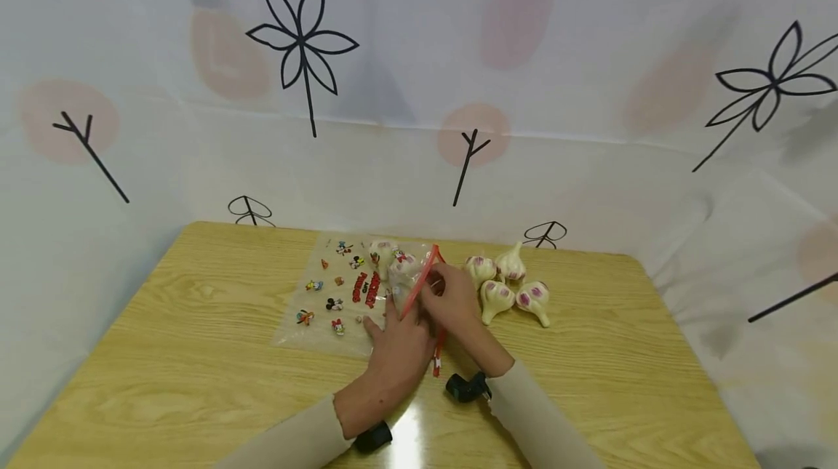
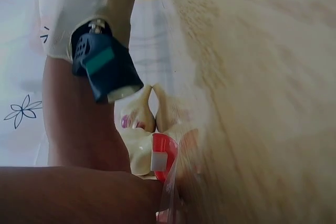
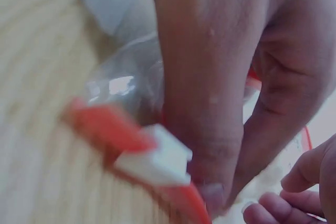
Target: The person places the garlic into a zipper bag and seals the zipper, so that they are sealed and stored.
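A clear zip bag (image 1: 327, 283) with cartoon prints and a red zip strip (image 1: 421, 280) lies on the table. Two garlic bulbs (image 1: 382, 254) show through its film near the mouth. My right hand (image 1: 453, 302) is at that mouth, pinching the red edge between thumb and finger beside the white slider (image 3: 157, 156). Across the front of the mouth rests my left hand (image 1: 402, 353), its thumb and forefinger spread over the film; its other fingers are partly hidden under the right hand. Several more garlic bulbs (image 1: 497, 298) are grouped to the right of the right hand.
The wooden table (image 1: 164, 353) backs onto a white cloth (image 1: 393, 171) with leaf prints. A black wrist device (image 1: 468, 387) sits at the right cuff, and another black device (image 1: 373, 438) at the left.
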Demonstrator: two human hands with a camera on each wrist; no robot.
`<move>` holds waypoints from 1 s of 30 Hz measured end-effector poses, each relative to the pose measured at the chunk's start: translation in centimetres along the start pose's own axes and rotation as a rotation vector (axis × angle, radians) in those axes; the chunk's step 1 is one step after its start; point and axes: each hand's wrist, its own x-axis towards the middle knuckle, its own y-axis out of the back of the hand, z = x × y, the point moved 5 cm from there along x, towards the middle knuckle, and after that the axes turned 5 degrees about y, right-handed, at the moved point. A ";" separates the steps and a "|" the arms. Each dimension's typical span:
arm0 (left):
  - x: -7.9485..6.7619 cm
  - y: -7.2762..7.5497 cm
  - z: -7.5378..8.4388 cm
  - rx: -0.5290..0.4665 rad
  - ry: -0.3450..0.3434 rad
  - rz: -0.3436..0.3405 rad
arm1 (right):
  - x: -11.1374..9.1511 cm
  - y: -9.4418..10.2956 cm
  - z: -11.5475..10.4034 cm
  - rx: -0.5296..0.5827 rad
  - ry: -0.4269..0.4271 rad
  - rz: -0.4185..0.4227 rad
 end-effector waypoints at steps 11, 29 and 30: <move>0.1 -0.4 -0.1 0.003 0.021 -0.071 | -2.5 2.7 -0.1 -0.028 0.051 0.072; 0.2 -0.3 -0.3 -0.044 0.046 -0.128 | -4.7 6.2 -0.8 -0.119 0.142 0.148; 0.2 -0.3 -0.3 -0.041 0.045 -0.129 | -4.8 6.4 -0.8 -0.130 0.146 0.149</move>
